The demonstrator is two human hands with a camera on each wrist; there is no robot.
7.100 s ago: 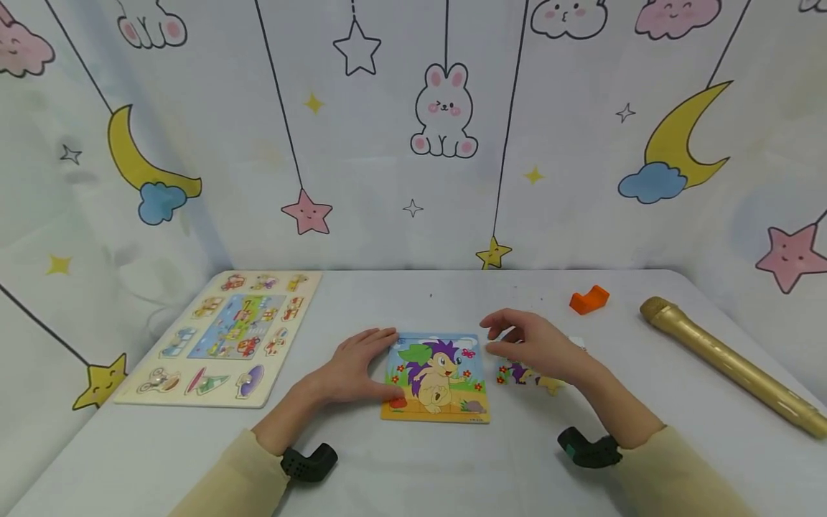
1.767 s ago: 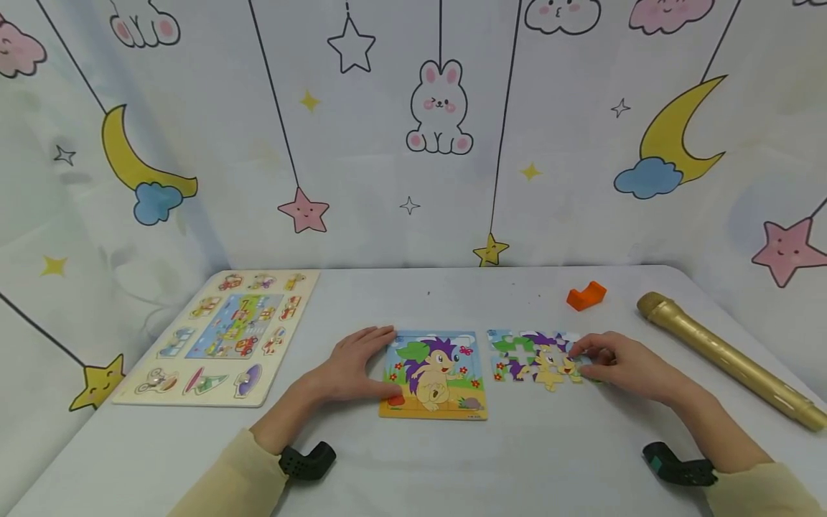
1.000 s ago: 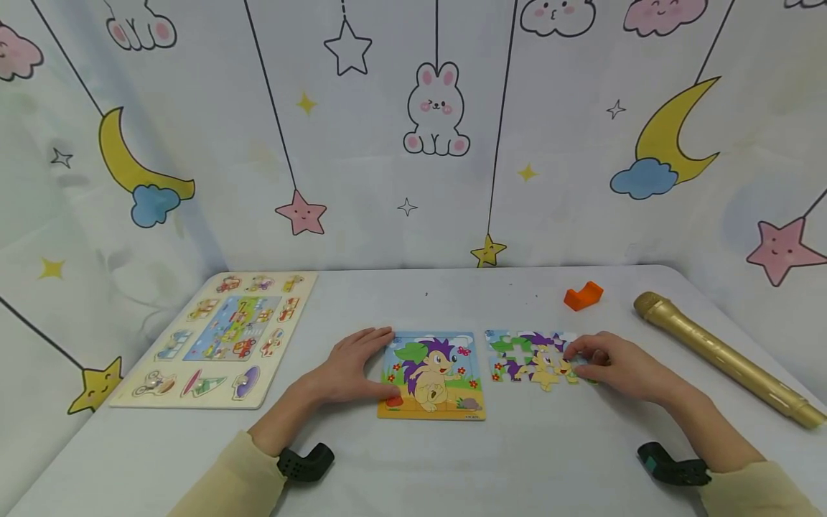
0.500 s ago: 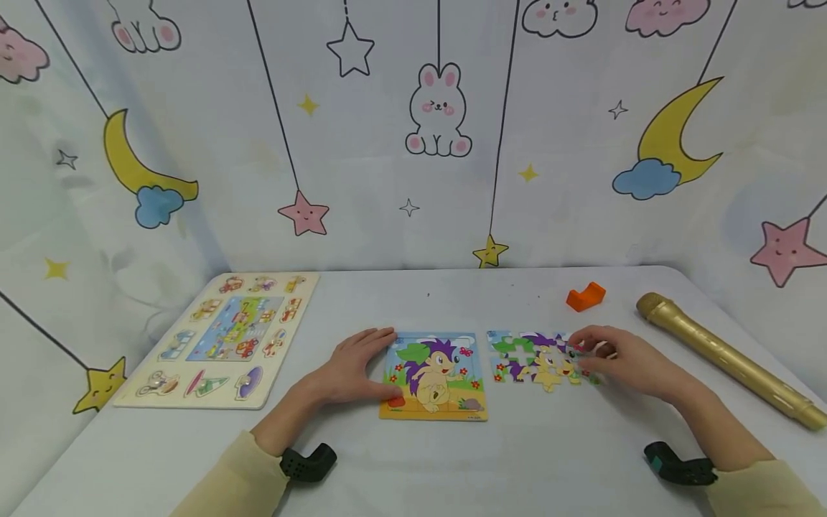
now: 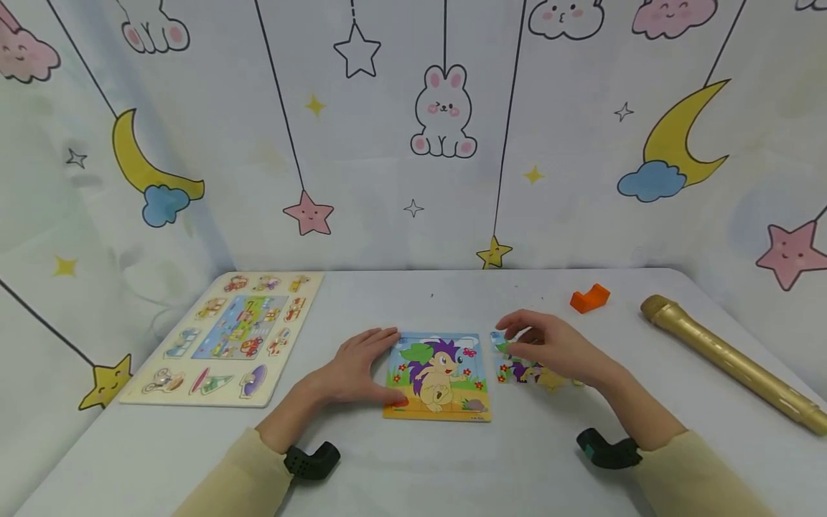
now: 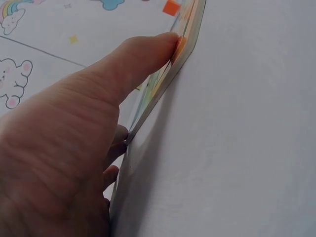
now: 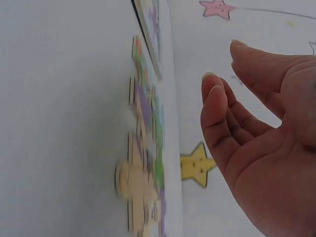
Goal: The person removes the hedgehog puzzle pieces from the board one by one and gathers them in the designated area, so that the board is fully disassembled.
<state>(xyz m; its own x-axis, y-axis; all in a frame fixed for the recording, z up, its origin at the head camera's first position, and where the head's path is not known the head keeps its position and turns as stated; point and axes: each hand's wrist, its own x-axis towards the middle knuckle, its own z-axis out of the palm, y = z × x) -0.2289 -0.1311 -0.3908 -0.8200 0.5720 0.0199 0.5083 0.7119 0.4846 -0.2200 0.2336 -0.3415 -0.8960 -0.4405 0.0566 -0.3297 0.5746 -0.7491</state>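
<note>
A square hedgehog picture board (image 5: 446, 406) lies on the table before me. My left hand (image 5: 352, 373) rests along its left side, the thumb on its lower left corner and the fingers stretched along the edge; in the left wrist view the thumb (image 6: 143, 57) presses on the board's face. To the right lies a partly joined hedgehog jigsaw (image 5: 520, 372). Above it hovers my right hand (image 5: 558, 352), hiding much of its upper part. The right wrist view shows thumb and fingers apart with nothing between them, beside the blurred jigsaw pieces (image 7: 136, 180).
A large wooden puzzle board (image 5: 281, 377) with knobbed shapes lies at the left. Toward the back right are an orange block (image 5: 590, 299) and a long gold microphone (image 5: 730, 362). A patterned cloth (image 5: 362, 143) hangs behind the white tabletop (image 5: 413, 474).
My right hand has moved left from the jigsaw's right end, where its fingers had worked for the last seconds, to above its left part. My left hand has stayed on the board.
</note>
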